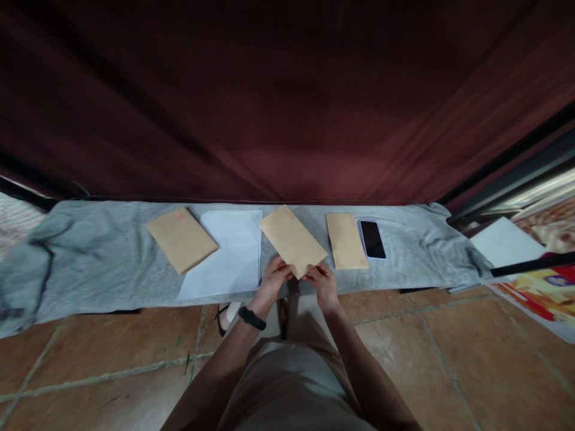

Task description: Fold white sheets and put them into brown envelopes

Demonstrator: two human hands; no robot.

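Just below centre in the head view, a tan envelope (291, 236) is pinched near its lower corner by the left hand (275, 278) and right hand (322, 281), both nearly closed; white sheets (231, 254) are seen left of centre, a phone (372, 239) right.

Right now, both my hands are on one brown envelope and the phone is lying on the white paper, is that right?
Not quite: the head view shows the phone lying on the grey cloth, not on the white paper. Your left hand and right hand are indeed both on one brown envelope.
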